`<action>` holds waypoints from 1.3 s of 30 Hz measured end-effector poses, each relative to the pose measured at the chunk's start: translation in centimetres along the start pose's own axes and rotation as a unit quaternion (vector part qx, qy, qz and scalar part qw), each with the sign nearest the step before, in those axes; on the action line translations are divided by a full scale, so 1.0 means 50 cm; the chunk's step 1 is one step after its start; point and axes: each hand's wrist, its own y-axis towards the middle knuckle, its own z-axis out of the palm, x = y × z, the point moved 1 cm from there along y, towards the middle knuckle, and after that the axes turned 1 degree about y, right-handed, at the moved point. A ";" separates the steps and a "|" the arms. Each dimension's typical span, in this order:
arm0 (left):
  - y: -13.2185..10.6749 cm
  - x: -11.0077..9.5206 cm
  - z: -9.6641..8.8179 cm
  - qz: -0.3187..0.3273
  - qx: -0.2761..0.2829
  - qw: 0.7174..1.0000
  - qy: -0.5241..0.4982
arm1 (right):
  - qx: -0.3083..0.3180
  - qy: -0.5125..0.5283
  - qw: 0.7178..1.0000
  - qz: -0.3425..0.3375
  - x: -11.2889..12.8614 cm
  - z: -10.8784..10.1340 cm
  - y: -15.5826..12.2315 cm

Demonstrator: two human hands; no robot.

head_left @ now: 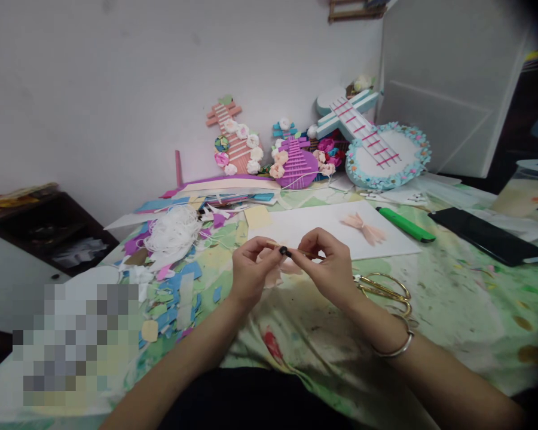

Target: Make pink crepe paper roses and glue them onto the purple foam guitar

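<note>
My left hand (254, 269) and my right hand (325, 263) meet over the table, fingertips pinched together with dark nails touching. Between them they grip a thin brown stick (314, 255), which lies roughly level. Pale pink paper (273, 276) shows just below the fingers; whether it is attached to the stick I cannot tell. Behind my hands lies a white sheet (305, 218) with a pale pink paper bow shape (363, 228) on it. Gold-handled scissors (385, 288) rest beside my right wrist, partly covered by it.
Along the wall stand decorated paper lutes (296, 162), a large light-blue one (385, 152) at right. A green cutter (406, 224), a black phone (488, 235) and a plastic cup (526, 188) lie to the right. White string (173, 233) and coloured paper scraps (174, 292) cover the left.
</note>
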 end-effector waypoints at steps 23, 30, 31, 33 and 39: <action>0.004 0.001 -0.008 0.027 0.049 0.998 0.001 | 0.074 -0.027 0.997 -0.003 0.000 -0.001 0.001; 0.005 -0.001 -0.007 0.015 0.058 0.998 -0.009 | 0.127 -0.011 0.992 0.005 -0.003 -0.003 0.005; 0.005 -0.001 -0.008 0.018 0.062 0.998 -0.010 | 0.127 -0.007 0.992 0.009 -0.004 -0.004 0.005; 0.006 0.000 -0.009 0.025 0.070 0.997 -0.008 | 0.131 0.003 0.991 0.020 -0.004 -0.005 0.006; 0.006 -0.001 -0.010 0.024 0.085 0.996 -0.001 | 0.116 0.050 0.990 0.059 -0.008 -0.008 0.010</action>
